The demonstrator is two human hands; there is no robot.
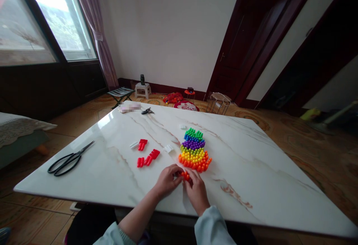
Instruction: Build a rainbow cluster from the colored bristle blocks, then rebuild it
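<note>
Near the table's front edge, my left hand (pixel 167 181) and my right hand (pixel 196 189) are closed together around a small group of orange-red beads (pixel 185 176). Fingers of both hands touch it and cover part of it. Just beyond them lies a cluster of round-tipped beads in coloured bands: orange (pixel 195 163), yellow (pixel 193 156), olive green, purple (pixel 193 143), blue and green (pixel 194 133). Left of the cluster are red pieces (pixel 152 156), some joined in short rows. White pieces (pixel 168 148) rest between the red ones and the cluster.
Black-handled scissors (pixel 65 163) lie at the table's left. Dark pliers (pixel 147 111) and a partly blurred packet (pixel 129 106) are near the far edge. Beyond the marble-patterned table (pixel 237 155) stand a white stool (pixel 143 90), a folding stool (pixel 121 93) and a wire-framed stand (pixel 219 103).
</note>
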